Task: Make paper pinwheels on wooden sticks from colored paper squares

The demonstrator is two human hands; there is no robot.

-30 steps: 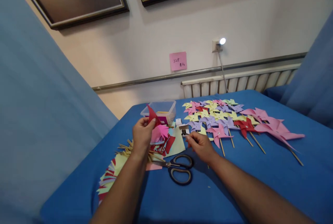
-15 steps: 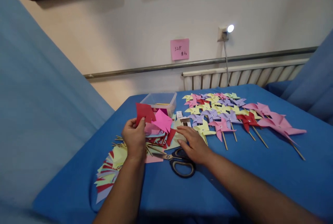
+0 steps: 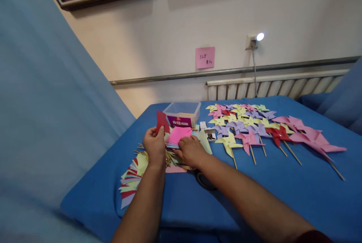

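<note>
My left hand (image 3: 155, 147) is closed on a square of red paper (image 3: 162, 120), pinching it upright between thumb and fingers. Beside it, my right hand (image 3: 192, 152) has its fingers curled at the near right edge of a stack of coloured paper (image 3: 180, 134) with a bright pink sheet on top. Dark-handled scissors (image 3: 206, 182) lie below my right wrist, mostly hidden by it. Thin wooden sticks (image 3: 170, 158) lie partly under my hands, and a fan of paper pieces (image 3: 130, 182) spreads left of my left forearm.
A clear plastic box (image 3: 195, 112) with a purple label stands behind the stack. A small open box (image 3: 210, 134) sits to its right. Rows of paper pinwheels (image 3: 249, 139) on sticks cover the table's right part. Blue curtains (image 3: 70, 103) hang on both sides.
My right hand has moved left from above the scissors to the paper stack. The bright pink sheet now lies flatter on top. The red paper stays in my left hand, and the view has shifted.
</note>
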